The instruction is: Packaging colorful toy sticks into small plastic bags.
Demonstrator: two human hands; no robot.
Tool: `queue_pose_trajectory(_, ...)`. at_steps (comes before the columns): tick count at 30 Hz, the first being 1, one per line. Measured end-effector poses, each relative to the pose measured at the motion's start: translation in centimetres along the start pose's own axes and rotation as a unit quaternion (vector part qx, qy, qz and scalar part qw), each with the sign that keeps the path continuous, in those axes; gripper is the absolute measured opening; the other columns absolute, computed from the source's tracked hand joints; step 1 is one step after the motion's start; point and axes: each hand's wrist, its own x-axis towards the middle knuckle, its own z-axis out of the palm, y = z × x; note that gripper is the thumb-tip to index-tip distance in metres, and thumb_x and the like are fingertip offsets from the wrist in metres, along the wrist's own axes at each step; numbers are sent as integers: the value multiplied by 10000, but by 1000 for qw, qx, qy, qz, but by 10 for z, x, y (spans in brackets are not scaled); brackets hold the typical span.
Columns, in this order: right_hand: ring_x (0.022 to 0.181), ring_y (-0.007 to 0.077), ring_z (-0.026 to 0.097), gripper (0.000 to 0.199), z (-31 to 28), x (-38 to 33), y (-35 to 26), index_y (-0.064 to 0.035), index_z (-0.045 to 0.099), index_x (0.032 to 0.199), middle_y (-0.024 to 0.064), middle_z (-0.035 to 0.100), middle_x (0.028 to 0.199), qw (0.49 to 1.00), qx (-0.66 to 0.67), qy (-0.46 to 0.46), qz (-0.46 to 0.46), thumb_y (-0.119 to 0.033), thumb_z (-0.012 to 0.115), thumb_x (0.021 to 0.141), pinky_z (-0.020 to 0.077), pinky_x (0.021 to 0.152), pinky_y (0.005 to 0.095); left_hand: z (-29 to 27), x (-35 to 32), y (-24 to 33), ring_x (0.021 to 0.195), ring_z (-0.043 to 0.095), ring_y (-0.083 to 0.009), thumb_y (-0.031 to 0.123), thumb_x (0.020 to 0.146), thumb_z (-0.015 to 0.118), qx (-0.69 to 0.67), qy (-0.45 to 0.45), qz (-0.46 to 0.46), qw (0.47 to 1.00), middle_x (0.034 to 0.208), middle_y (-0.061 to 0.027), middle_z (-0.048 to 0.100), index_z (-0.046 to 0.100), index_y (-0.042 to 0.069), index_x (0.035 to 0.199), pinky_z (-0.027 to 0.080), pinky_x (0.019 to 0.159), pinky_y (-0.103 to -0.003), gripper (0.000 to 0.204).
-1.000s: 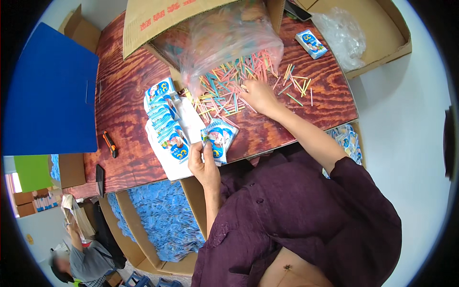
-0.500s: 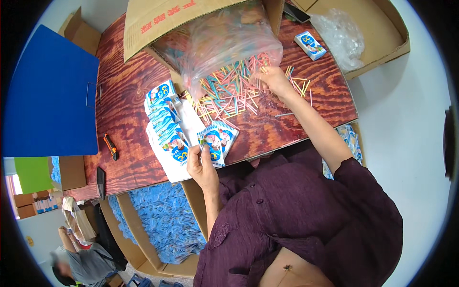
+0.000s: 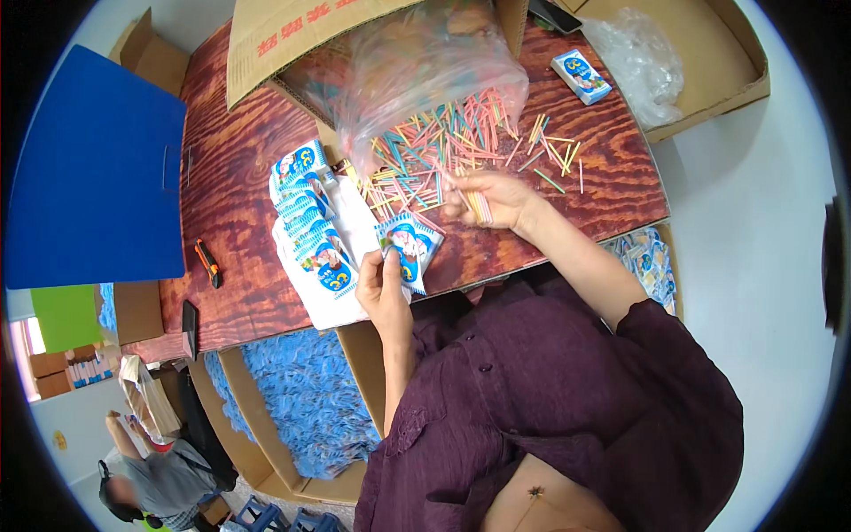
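My left hand (image 3: 384, 293) is closed, pinching the near edge of a blue-and-white packet (image 3: 406, 244) at the table's front edge. To its right, my right hand (image 3: 501, 199) is wrapped round a small bundle of thin coloured sticks (image 3: 480, 207), mostly yellow and pink. Beyond both hands spreads a loose pile of pink, yellow and teal sticks (image 3: 443, 142), spilling from a clear plastic bag (image 3: 417, 71). Left of the packet, several similar packets (image 3: 310, 222) lie overlapping in a row on a white sheet (image 3: 356, 217). Whether the pinched packet's mouth gapes, I cannot tell.
The bag lies in a cardboard box (image 3: 284, 44) tipped on its side. A small blue-and-white pack (image 3: 581, 76) sits at the back right, near an open carton (image 3: 718, 53). An orange cutter (image 3: 207, 263) and a phone (image 3: 190, 328) lie left. Below, a carton holds blue packets (image 3: 306, 399).
My right hand has come back from the stick pile toward the packet, carrying a bundle of sticks. My left hand still pinches a packet and has shifted slightly right.
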Motion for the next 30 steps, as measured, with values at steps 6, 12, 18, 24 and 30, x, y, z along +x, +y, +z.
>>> queue_pose_trajectory(6,393,96,473,202,23,-3,24,14,562,903,139,607,704,986,-90,-104,95,-180,561,957,332,320,205,24,31,-3,734,510,-40,115,977,537,-141,-32,-92,985,824,39,586,598,38,951,411,662,-197,101)
queue_pose_trajectory(12,419,91,428,113,19,-3,36,-18,577,899,72,534,624,987,-90,-132,27,-127,594,924,297,356,192,29,31,-10,819,525,-44,115,985,527,-14,-204,-53,977,927,17,625,620,21,1043,419,751,-205,144)
queue_pose_trajectory(18,508,58,439,173,18,-1,44,-48,589,826,-43,493,630,991,-113,-51,-48,-182,659,911,334,421,201,21,32,-5,789,544,-49,108,983,528,-141,-106,-114,978,884,12,620,613,36,980,435,724,-204,111)
queue_pose_trajectory(24,627,25,465,140,9,0,64,-24,612,906,-26,524,664,790,-477,118,-367,-119,704,859,393,563,213,-6,27,-14,1032,649,-251,103,980,504,-196,-90,-72,974,1134,-153,660,591,-5,1138,498,941,-385,210)
queue_pose_trajectory(30,658,31,470,163,19,-16,59,-16,604,962,-34,515,687,781,-540,123,-288,-64,701,839,407,625,217,-13,17,-18,1007,653,-228,100,978,509,-194,-81,-77,975,1098,-136,669,589,-8,1135,506,920,-365,207)
